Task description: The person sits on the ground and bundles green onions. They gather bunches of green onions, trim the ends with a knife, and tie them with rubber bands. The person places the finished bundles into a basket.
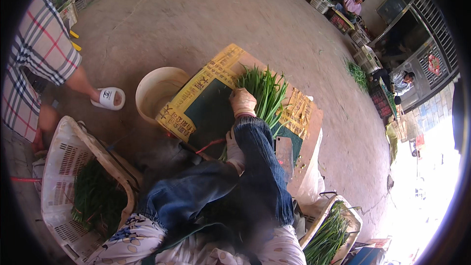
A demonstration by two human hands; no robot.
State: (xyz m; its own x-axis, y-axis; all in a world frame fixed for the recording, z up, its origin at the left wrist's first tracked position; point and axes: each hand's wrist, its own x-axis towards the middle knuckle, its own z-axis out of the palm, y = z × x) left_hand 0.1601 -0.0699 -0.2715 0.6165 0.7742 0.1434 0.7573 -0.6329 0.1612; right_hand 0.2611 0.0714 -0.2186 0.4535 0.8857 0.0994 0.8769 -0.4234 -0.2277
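Observation:
A bundle of long green leaves, likely garlic chives, lies across a work board edged with yellow printed tape. My right hand, gloved or wrapped in a pale covering, is closed around the bundle's left side. Below it, my left hand is close to a few green stems. My right sleeve hides part of that hand, so its grip is unclear. From beside its fingers a thin red strip runs left over the dark mat. A flat metal blade lies right of my forearms.
A pale bucket stands behind the board's left edge. Crates of greens flank me: a large left crate and a smaller right crate. A person's slippered foot is at left. Two people sit by crates farther right.

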